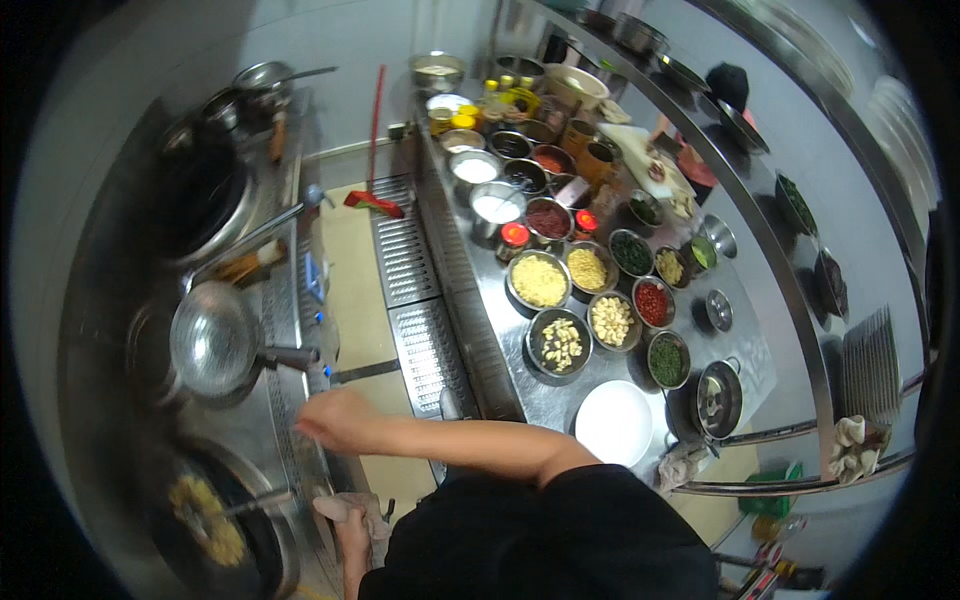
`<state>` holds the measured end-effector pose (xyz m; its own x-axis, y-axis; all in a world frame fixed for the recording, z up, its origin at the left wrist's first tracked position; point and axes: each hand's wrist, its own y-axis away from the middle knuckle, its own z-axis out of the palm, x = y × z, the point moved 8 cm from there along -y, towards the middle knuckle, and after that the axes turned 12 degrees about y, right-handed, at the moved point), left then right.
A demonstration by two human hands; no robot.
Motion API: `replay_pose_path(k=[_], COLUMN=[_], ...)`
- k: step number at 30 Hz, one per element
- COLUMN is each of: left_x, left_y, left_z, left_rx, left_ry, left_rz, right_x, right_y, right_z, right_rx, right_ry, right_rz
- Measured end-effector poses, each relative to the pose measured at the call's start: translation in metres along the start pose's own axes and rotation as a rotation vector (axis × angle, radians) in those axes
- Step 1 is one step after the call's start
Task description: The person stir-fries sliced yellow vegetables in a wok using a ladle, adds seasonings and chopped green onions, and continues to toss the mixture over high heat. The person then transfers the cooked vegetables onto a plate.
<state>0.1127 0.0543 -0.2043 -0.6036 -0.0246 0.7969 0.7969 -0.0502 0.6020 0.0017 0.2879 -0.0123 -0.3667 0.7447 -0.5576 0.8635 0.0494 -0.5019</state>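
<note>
My left hand (pixel 352 531) grips a pale folded cloth (pixel 379 514) at the stove's front edge. Beside it a dark wok (pixel 259 544) holds yellowish food pieces (pixel 210 521), with a ladle (pixel 259 501) lying in it, its handle over the rim. My right hand (pixel 341 421) hangs over the front of the steel stove (pixel 262 442), fingers curled; it is blurred, and I cannot tell whether anything is in it. Farther along the stove, a large round metal strainer or pan (pixel 214 337) has its dark handle pointing towards the aisle.
Behind me, a steel counter (pixel 487 292) bears several bowls of chopped ingredients, jars and a white plate (pixel 613 424). A red-handled broom (pixel 375 135) stands by the floor grating (pixel 420 360). Another wok (pixel 202 195) sits at the far stove end. Beyond the shelf (pixel 780 300) is another person (pixel 697 161).
</note>
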Motion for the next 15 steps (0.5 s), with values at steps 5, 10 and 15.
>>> replay_pose_path(k=[5,10,15], left_x=[0.038,0.071,0.086], left_y=[-0.040,-0.077,-0.120], left_z=[0.092,0.181,0.234], left_rx=[-0.178,-0.300,-0.285], left_ry=[-0.175,-0.398,-0.426], left_rz=[0.090,0.058,-0.054], right_x=[0.226,0.363,0.449], right_y=[0.130,0.296,0.364], right_z=[-0.203,-0.406,-0.483], right_rx=[0.314,0.763,0.258], right_ry=[0.184,0.607,0.897], right_rz=[0.776,1.166,1.549])
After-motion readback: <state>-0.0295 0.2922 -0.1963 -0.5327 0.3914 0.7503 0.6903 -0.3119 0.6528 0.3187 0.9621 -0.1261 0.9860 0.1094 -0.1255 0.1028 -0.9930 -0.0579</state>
